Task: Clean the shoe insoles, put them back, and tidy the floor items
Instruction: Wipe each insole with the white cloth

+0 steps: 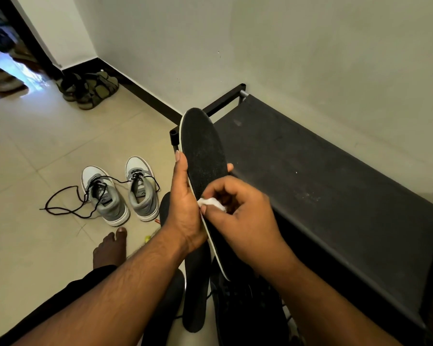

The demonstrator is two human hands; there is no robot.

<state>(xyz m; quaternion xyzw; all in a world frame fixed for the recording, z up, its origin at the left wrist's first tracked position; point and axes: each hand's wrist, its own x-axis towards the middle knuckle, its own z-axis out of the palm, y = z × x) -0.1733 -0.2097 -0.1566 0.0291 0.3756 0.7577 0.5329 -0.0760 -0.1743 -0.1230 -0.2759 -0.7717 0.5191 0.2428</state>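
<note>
Two bare hands work on one black insole [205, 156] held up in front of a low black shoe rack [335, 186]. The left hand [185, 208] grips the insole along its edge, thumb on the near side and fingers [229, 168] curled round the back, with the toe end pointing up. The right hand [243, 221] pinches a small white wad of tissue [211, 203] and presses it against the insole's lower half. A second black insole [196, 290] lies on the tiled floor [35, 146] below the hands, between dark shoes [248, 308] that are hard to make out. Farther off, a pair of grey and white sneakers [120, 191] stands side by side with loose black laces trailing. Olive sandals [90, 89] sit by the wall corner. A bare foot [110, 248] rests near the sneakers.
</note>
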